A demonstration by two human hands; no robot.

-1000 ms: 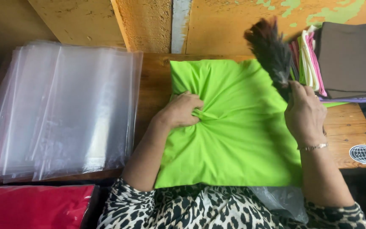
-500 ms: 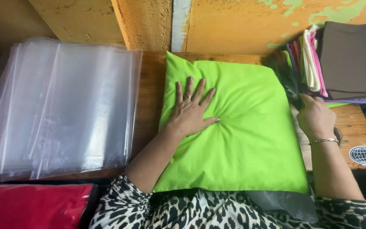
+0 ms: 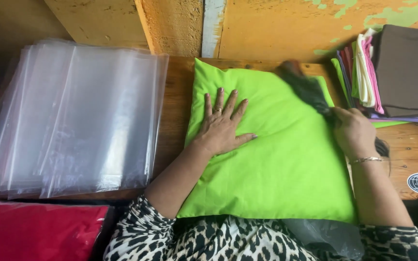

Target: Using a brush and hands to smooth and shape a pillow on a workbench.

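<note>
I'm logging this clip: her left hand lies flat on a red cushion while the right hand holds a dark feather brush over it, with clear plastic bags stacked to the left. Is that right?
Not quite: the head view shows the cushion is bright green, not red. The left hand lies flat on it, the right hand holds the dark feather brush over it, and the clear plastic bags are stacked to the left.

A bright green cushion (image 3: 276,159) lies flat on the wooden table (image 3: 412,150). The left hand (image 3: 221,126) presses on it, fingers spread. The right hand (image 3: 356,131) grips a dark feather duster (image 3: 303,87), blurred over the cushion's far corner. Clear plastic bags (image 3: 73,116) are stacked to the left, folded fabrics (image 3: 393,72) to the right.
</note>
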